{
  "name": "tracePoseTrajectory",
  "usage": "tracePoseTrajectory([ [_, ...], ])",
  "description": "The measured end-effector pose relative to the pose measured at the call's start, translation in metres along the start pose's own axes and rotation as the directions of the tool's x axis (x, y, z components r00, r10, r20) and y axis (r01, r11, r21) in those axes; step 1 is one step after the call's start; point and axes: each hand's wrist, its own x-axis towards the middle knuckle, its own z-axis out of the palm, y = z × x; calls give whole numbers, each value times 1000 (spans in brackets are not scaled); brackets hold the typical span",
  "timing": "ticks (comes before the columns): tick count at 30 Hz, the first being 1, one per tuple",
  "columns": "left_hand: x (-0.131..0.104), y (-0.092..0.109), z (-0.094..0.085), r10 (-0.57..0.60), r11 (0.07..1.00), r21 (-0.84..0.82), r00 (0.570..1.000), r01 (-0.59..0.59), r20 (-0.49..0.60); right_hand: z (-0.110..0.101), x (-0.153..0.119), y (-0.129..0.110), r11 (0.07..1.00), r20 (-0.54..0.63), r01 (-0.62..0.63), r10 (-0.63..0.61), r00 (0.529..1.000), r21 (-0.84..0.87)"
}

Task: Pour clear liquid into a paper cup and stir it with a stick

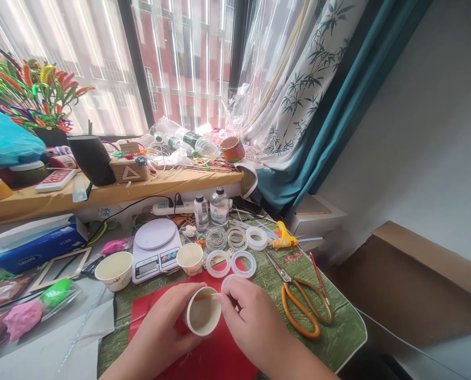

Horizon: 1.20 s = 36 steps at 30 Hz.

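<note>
My left hand (166, 319) is wrapped round a small paper cup (204, 331), tilted so that its inside faces me. Between the thumb and fingers of my right hand (253, 311) is a thin wooden stick (212, 295) that reaches over the rim into the cup. Whatever lies at the cup's bottom is hard to make out. Both hands are above a red sheet (146, 311). Just beyond them are white silicone ring molds (244, 263), one partly hidden by my right hand. Another paper cup (190, 258) stands behind the left hand.
A kitchen scale (156, 243) stands behind a larger paper cup (114, 269). Orange-handled scissors (299, 301), a yellow glue gun (286, 235) and a red pencil (318, 277) lie at right. Two clear bottles (219, 208) stand at the back. Bagged clay (57, 293) lies left.
</note>
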Motion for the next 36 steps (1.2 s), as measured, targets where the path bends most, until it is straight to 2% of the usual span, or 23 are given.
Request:
tracePoseTrajectory([
  [5,0,0,2,-8,1000,4,1000,8,-14,1,-2,2,994,8,40,-39,999,-101],
  [14,-4,-3,2,-46,999,-15,999,46,-3,-2,-3,-1,993,46,18,-13,999,-113],
  [17,-4,-2,0,-51,999,-17,999,51,9,-2,-3,-3,992,7,26,-25,1000,-123],
  [21,-3,0,0,-45,999,-14,999,45,8,-2,-2,-5,998,49,4,-1,999,-60],
  [24,-2,2,-1,-52,999,-3,999,52,-12,-3,-1,-6,997,12,30,-29,999,-78],
  [27,-1,2,-2,-50,999,16,998,51,-45,-5,0,-8,998,32,39,-37,999,-40],
  [31,0,0,-3,-13,999,37,998,15,-55,-6,2,-9,997,-24,33,-35,999,-72],
  [34,1,-1,-2,5,999,47,999,-3,-51,-6,4,-7,999,36,-4,6,999,-34],
  [36,1,-2,-2,-2,999,47,999,4,-52,-5,4,-5,1000,27,1,0,1000,-9],
])
